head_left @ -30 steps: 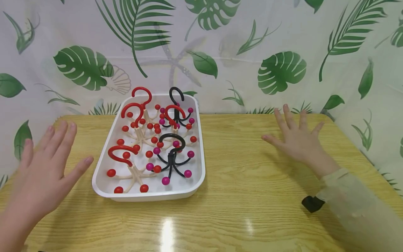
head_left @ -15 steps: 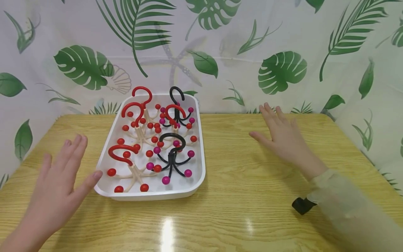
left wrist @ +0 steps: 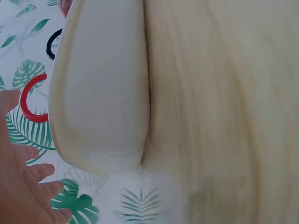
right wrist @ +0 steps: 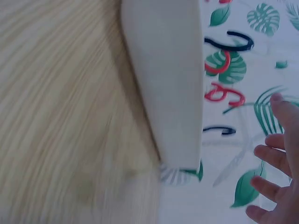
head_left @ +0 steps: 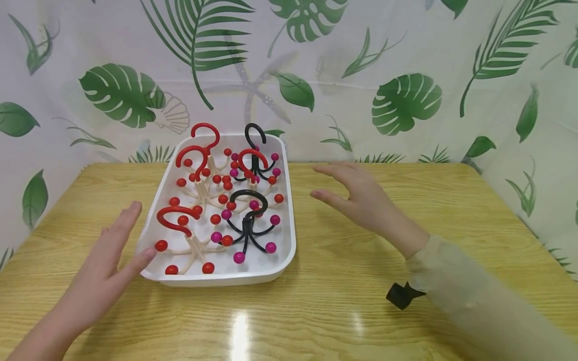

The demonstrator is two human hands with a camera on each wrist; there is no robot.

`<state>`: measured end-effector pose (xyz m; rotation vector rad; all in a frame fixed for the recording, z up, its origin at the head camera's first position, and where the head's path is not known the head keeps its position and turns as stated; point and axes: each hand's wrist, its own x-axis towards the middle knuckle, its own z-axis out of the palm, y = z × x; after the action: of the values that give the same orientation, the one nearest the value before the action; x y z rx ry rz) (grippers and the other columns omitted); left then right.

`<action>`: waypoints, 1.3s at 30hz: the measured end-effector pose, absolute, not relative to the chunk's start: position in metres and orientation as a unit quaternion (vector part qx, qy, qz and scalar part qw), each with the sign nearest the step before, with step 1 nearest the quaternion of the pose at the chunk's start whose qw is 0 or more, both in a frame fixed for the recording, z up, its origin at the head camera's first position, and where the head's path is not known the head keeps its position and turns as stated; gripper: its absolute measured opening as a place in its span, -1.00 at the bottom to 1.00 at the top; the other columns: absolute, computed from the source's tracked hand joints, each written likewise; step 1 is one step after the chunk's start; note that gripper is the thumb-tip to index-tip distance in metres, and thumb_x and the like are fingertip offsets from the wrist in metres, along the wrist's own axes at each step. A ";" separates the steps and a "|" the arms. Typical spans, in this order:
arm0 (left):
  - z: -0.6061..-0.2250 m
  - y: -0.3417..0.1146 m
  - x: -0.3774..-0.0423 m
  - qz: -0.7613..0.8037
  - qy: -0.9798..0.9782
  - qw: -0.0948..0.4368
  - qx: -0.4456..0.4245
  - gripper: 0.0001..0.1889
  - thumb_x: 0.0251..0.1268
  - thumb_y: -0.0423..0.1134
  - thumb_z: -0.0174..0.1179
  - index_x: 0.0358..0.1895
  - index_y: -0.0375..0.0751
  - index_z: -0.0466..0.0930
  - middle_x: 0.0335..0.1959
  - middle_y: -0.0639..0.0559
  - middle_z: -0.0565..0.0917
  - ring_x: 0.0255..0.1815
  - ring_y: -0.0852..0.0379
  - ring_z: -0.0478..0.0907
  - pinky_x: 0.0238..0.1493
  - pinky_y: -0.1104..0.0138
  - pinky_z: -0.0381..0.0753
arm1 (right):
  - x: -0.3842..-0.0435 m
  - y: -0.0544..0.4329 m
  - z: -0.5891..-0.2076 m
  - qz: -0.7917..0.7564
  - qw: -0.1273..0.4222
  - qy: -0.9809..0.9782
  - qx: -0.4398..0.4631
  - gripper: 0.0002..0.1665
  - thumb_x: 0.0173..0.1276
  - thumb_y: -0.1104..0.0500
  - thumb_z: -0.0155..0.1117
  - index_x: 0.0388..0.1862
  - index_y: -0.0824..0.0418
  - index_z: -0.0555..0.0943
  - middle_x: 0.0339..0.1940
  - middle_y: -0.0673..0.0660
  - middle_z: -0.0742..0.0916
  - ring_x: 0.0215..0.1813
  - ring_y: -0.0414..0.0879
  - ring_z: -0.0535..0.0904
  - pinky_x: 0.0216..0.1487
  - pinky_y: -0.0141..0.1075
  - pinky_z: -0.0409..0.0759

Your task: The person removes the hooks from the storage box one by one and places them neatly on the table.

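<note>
A white tray (head_left: 253, 279) holds several hook-handled scalp massagers with ball-tipped legs. Several have red handles and beige legs, such as the near one (head_left: 193, 245); two are black with magenta balls, one toward the front (head_left: 246, 230) and one at the back (head_left: 255, 159). My left hand (head_left: 101, 273) is beside the tray's left wall, fingers extended, thumb overlapping the rim in the head view. To the right of the tray, my right hand (head_left: 368, 200) points toward it with fingers straight and a gap between. Both wrist views show the tray's outer wall; neither hand holds anything.
The tray stands on a wood-grain table (head_left: 343, 301), left of its middle. Behind rises a white cloth backdrop (head_left: 334, 105) printed with green leaves. A small black piece (head_left: 402, 296) shows at the right sleeve.
My right hand has moved left toward the tray. My left hand has moved right and lower, closer to the tray's wall. The tray and massagers stay where they were.
</note>
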<state>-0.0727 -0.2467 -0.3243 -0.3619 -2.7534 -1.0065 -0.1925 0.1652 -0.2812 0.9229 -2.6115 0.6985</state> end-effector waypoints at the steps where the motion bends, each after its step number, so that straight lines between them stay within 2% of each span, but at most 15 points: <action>1: -0.325 -0.247 -0.072 -0.359 -0.922 0.083 -0.118 -0.20 0.40 -0.11 0.10 0.54 0.25 -0.20 0.55 -0.08 -0.08 0.51 -0.22 -0.21 0.34 -0.29 -0.33 | -0.192 0.160 -0.280 0.255 0.142 -0.897 0.331 -0.39 0.29 -0.06 0.32 0.26 0.17 0.52 0.21 0.08 0.60 0.30 0.06 0.41 0.28 0.01 0.33; 6: -0.328 -0.248 -0.073 -0.406 -0.907 0.045 -0.100 -0.22 0.42 -0.11 0.08 0.50 0.42 -0.22 0.56 0.01 -0.14 0.51 -0.22 -0.23 0.17 -0.46 -0.12 | -0.187 0.132 -0.274 0.309 0.124 -0.862 0.382 -0.55 0.26 0.07 0.38 0.09 0.21 0.62 0.02 0.07 0.70 -0.02 -0.07 0.61 -0.01 -0.22 0.57; 9: -0.330 -0.248 -0.074 -0.415 -0.904 0.032 -0.098 -0.20 0.41 -0.10 0.09 0.50 0.44 -0.24 0.56 0.01 -0.17 0.51 -0.23 -0.25 0.16 -0.47 -0.12 | -0.185 0.118 -0.270 0.319 0.100 -0.857 0.392 -0.59 0.25 0.09 0.38 0.06 0.18 0.63 -0.06 0.03 0.71 -0.15 -0.17 0.61 -0.14 -0.33 0.60; 13: -0.332 -0.249 -0.076 -0.408 -0.908 0.014 -0.093 -0.15 0.38 -0.06 0.13 0.50 0.42 -0.28 0.56 -0.03 -0.20 0.51 -0.25 -0.27 0.14 -0.48 -0.08 | -0.183 0.103 -0.267 0.318 0.084 -0.855 0.400 -0.61 0.24 0.10 0.40 0.04 0.18 0.64 -0.10 0.01 0.72 -0.22 -0.25 0.60 -0.21 -0.39 0.59; 16: -0.335 -0.249 -0.077 -0.387 -0.917 0.005 -0.098 -0.09 0.32 -0.01 0.18 0.52 0.34 -0.31 0.56 -0.08 -0.22 0.51 -0.27 -0.31 0.22 -0.43 -0.17 | -0.183 0.095 -0.266 0.321 0.080 -0.852 0.405 -0.64 0.23 0.13 0.41 0.00 0.20 0.64 -0.12 0.04 0.72 -0.24 -0.25 0.60 -0.23 -0.38 0.61; 20: -0.338 -0.251 -0.078 -0.353 -0.929 0.000 -0.110 -0.04 0.28 0.05 0.21 0.54 0.20 -0.33 0.55 -0.11 -0.22 0.51 -0.24 -0.38 0.34 -0.27 -0.39 | -0.183 0.088 -0.267 0.325 0.071 -0.852 0.404 -0.68 0.22 0.17 0.41 -0.05 0.22 0.66 -0.16 0.03 0.72 -0.29 -0.24 0.59 -0.25 -0.38 0.61; 23: -0.341 -0.253 -0.079 -0.324 -0.939 0.005 -0.118 -0.04 0.29 0.08 0.19 0.55 0.10 -0.30 0.55 -0.12 -0.20 0.51 -0.22 -0.39 0.37 -0.20 -0.46 | -0.183 0.084 -0.268 0.322 0.070 -0.854 0.402 -0.73 0.23 0.19 0.41 -0.08 0.20 0.68 -0.21 0.00 0.72 -0.31 -0.25 0.57 -0.28 -0.42 0.59; 28: -0.343 -0.255 -0.080 -0.258 -0.957 0.021 -0.129 -0.08 0.30 0.14 0.14 0.55 0.01 -0.23 0.55 -0.12 -0.18 0.52 -0.19 -0.38 0.38 -0.14 -0.51 | -0.183 0.080 -0.269 0.316 0.080 -0.852 0.409 -0.80 0.25 0.20 0.39 -0.14 0.20 0.70 -0.29 -0.03 0.72 -0.34 -0.26 0.56 -0.33 -0.44 0.57; 34: -0.342 -0.257 -0.078 -0.200 -0.968 0.045 -0.141 -0.05 0.29 0.18 0.13 0.55 -0.08 -0.22 0.54 -0.13 -0.10 0.53 -0.17 -0.31 0.41 -0.08 -0.50 | -0.184 0.076 -0.273 0.317 0.078 -0.852 0.409 -0.82 0.25 0.19 0.38 -0.18 0.22 0.69 -0.36 -0.03 0.70 -0.39 -0.26 0.54 -0.40 -0.45 0.55; 39: -0.338 -0.256 -0.077 -0.184 -0.973 0.034 -0.136 -0.03 0.29 0.22 0.10 0.55 -0.10 -0.27 0.54 -0.15 -0.10 0.53 -0.16 -0.33 0.41 -0.04 -0.52 | -0.182 0.073 -0.273 0.321 0.083 -0.849 0.411 -0.83 0.27 0.21 0.36 -0.18 0.24 0.68 -0.37 -0.02 0.69 -0.41 -0.23 0.51 -0.43 -0.45 0.54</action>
<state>-0.0769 -0.2564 -0.3380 -0.4172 -2.9927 -0.5663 -0.1824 0.0733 -0.2729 1.2273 -2.5353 0.9581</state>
